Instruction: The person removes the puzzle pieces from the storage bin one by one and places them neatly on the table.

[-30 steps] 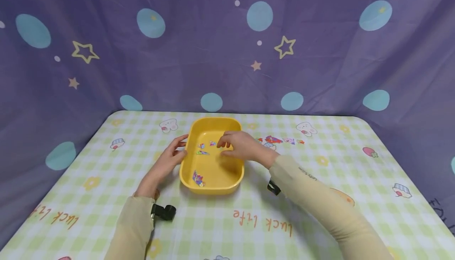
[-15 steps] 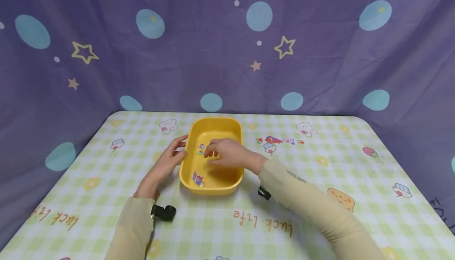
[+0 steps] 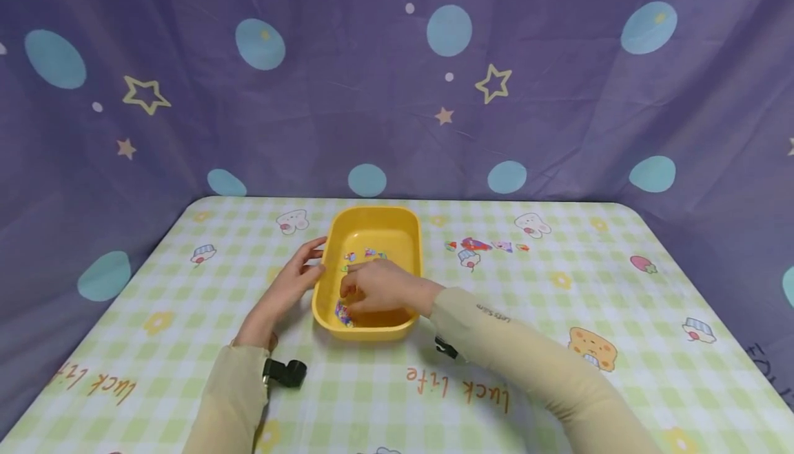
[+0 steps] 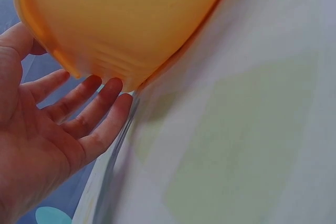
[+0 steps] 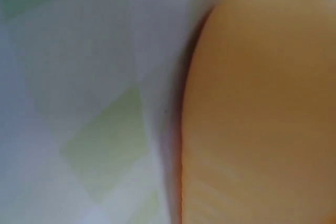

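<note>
Purple backdrop [image 3: 347, 116] with pale-blue ovals and stars; dark lettering [image 3: 761, 364] at its lower right edge is too partial to read. Before it lies the worktop [image 3: 347, 406], covered in a green-and-white check print; the orange words "luck life" [image 3: 457, 388] appear upside down near the front and again at the left. Two cream sleeves enter from below; the right sleeve [image 3: 527, 344] bears small dark script, apparently "Let's Slim". The yellow plastic tub [image 3: 369, 334] stands left of centre on the worktop. The left hand [image 3: 288, 289] rests at the tub's outer left wall, fingers spread and gently bent, clamped on nothing. The right hand [image 3: 380, 285] reaches over the right rim into the tub, fingers bent downward and apart from the thumb. A black wrist camera [image 3: 290, 373] sits at the left cuff. Just beside the right thumb, in the tub's near left corner, lies a cluster of printed cut-outs [image 3: 342, 315]; loose cut-outs [image 3: 370, 252] lie farther back inside. Outside, to the right, a row of four cut-outs [image 3: 476, 244] lies on the worktop
</note>
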Demonstrator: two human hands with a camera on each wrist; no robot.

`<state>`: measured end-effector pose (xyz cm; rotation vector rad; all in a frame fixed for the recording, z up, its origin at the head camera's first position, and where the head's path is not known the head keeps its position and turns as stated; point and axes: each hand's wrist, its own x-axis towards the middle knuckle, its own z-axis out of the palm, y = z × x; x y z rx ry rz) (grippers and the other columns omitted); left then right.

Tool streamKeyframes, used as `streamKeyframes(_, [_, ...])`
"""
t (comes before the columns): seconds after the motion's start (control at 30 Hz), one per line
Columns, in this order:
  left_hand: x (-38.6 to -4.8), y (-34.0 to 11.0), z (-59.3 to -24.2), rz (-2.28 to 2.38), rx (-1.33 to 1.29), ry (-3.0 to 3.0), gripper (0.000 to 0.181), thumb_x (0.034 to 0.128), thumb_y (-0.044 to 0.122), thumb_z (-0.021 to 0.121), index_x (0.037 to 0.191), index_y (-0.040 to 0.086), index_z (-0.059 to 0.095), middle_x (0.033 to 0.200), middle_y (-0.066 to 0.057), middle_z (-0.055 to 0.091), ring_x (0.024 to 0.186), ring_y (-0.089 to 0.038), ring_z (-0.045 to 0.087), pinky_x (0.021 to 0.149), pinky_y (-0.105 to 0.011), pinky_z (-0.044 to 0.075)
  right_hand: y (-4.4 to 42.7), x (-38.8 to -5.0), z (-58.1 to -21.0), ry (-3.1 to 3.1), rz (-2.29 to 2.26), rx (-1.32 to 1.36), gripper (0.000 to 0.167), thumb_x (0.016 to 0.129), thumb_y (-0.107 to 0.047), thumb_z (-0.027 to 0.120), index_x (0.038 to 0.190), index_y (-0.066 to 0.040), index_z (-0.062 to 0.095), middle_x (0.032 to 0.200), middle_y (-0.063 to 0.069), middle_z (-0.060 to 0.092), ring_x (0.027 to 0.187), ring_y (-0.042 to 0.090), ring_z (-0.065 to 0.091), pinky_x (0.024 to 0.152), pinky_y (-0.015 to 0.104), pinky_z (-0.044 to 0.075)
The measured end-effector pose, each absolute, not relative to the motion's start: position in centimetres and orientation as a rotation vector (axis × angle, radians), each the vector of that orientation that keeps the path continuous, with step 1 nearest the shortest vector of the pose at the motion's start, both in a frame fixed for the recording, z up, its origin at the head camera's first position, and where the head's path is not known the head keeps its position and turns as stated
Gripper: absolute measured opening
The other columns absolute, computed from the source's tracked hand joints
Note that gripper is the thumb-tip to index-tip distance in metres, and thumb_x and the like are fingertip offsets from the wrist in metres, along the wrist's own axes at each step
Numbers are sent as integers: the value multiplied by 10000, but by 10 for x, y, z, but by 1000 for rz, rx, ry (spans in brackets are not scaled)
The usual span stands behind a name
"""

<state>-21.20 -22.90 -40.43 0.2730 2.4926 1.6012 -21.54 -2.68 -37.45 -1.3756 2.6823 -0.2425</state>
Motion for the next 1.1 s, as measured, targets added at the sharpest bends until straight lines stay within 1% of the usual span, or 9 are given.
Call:
streamKeyframes(0.27, [-212,-229,-404,1609,288,2488,547,926,198,439,1437,199,243,1366,-195,360,1124,-354,478,858,-400,463,-34,-211,-383,2721,-112,-1300,315,757,-528,638,943,-275,657,840,-142,527,733,18,499,644,204,382])
streamKeyframes(0.47, [-212,-230,-404,1611,270,2491,554,918,198,437,1437,208,242,1367,-187,359,1125,-348,475,863,-405,458,-40,-209,-385,2747,-79,-1264,323,747,-561,630,910,-283,641,805,-135,489,711,24,477,612,203,368])
streamKeyframes(0.57, [-212,-229,-404,1603,273,2496,555,919,193,433,1438,214,237,1367,-182,363,1118,-342,478,861,-406,459,-41,-208,-385,2752,-71,-1241,306,734,-545,653,888,-282,628,799,-130,486,712,28,481,606,207,367])
streamKeyframes(0.67, [-212,-228,-404,1605,269,2498,548,920,193,439,1432,226,248,1363,-172,371,1113,-335,483,857,-409,461,-41,-209,-385,2744,-77,-1218,296,724,-506,680,901,-276,625,808,-128,495,727,33,485,613,209,372])
streamKeyframes(0.9, [-213,-228,-403,1603,279,2503,544,923,205,440,1432,226,249,1365,-175,367,1122,-340,480,859,-416,461,-39,-212,-383,2703,-111,-1211,266,742,-393,698,959,-250,638,834,-116,519,754,46,484,642,204,387])
streamKeyframes(1.1, [-213,-229,-405,1592,279,2506,547,925,220,443,1435,230,245,1370,-175,366,1127,-342,480,865,-416,463,-36,-213,-383,2668,-165,-1240,215,758,-304,700,959,-238,659,861,-128,570,790,25,512,689,180,406])
